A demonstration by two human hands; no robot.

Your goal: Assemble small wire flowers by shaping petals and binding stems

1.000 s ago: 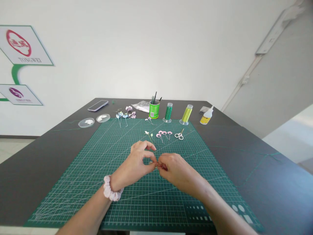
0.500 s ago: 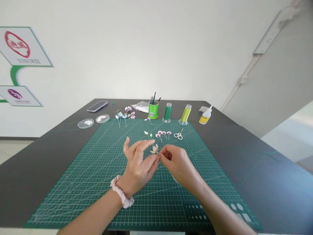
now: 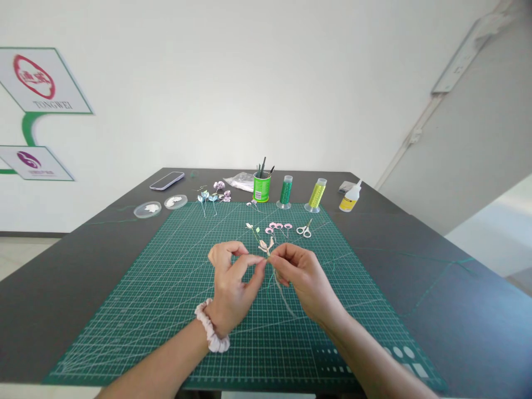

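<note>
A small cream artificial flower (image 3: 266, 245) stands upright between my hands, above the cutting mat (image 3: 166, 299). My right hand (image 3: 301, 277) pinches it at the base with thumb and forefinger. Thumb and forefinger of my left hand (image 3: 235, 282) are pressed together right beside that base; what lies between these fingertips is too small to make out. Pale strands (image 3: 285, 299) hang from below the flower and trail past my right fingers toward the mat. Just beyond lie a white bud on a stem (image 3: 249, 226) and several pink petal pieces on wires (image 3: 278, 226).
White-handled scissors (image 3: 304, 230) lie on the mat. Behind stand a green tool can (image 3: 261, 188), a green thread spool (image 3: 285, 193), a yellow-green spool (image 3: 316, 195) and a glue bottle (image 3: 350, 198). At left are dishes of white pieces (image 3: 147, 209), finished flowers (image 3: 213, 198) and a phone (image 3: 167, 180).
My left fingers have curled in from a spread pose, and the forefinger now meets the thumb. The flower tilts more upright, and pale strands now show below my right hand.
</note>
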